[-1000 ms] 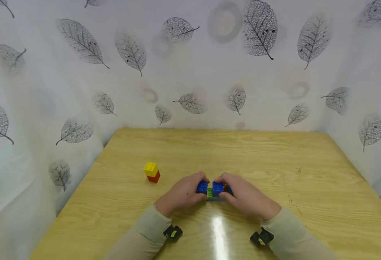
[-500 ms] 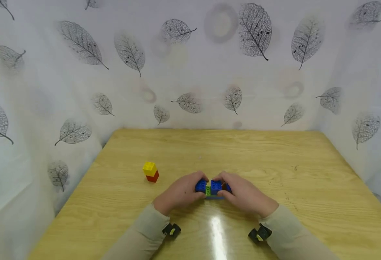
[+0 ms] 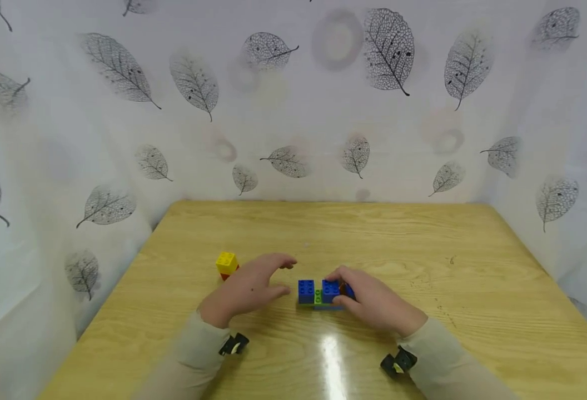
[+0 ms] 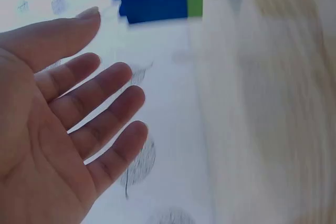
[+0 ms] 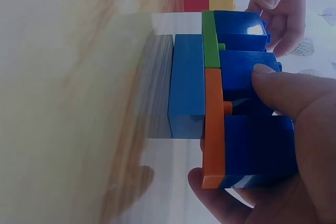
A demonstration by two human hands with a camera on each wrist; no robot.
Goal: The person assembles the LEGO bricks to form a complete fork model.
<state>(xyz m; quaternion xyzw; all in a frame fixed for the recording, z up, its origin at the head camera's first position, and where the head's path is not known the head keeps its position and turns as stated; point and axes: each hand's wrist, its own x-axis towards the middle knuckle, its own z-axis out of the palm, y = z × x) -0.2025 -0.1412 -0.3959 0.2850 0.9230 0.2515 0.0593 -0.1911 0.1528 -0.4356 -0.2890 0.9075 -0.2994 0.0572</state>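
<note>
A toy building-brick assembly (image 3: 318, 298) stands on the table. Its base is a light blue brick (image 5: 186, 85), topped by a green plate (image 5: 209, 40) and an orange plate (image 5: 214, 129) side by side. Three dark blue bricks sit on those plates, with gaps between them. My right hand (image 3: 376, 303) grips the assembly's right part, thumb on the middle blue brick (image 5: 244, 69). Apart from the bricks, to their left, my left hand (image 3: 248, 289) holds nothing. Its fingers (image 4: 107, 116) are spread and relaxed in the left wrist view.
A yellow brick (image 3: 227, 262) on a red brick (image 3: 228, 273) stands behind my left hand, which partly covers the red one. The wooden table (image 3: 398, 233) meets a leaf-patterned white curtain (image 3: 293, 100) at the back and sides.
My left hand has let go of the left blue brick and moved left, its fingers opening. My right hand keeps its hold. The view has shifted slightly.
</note>
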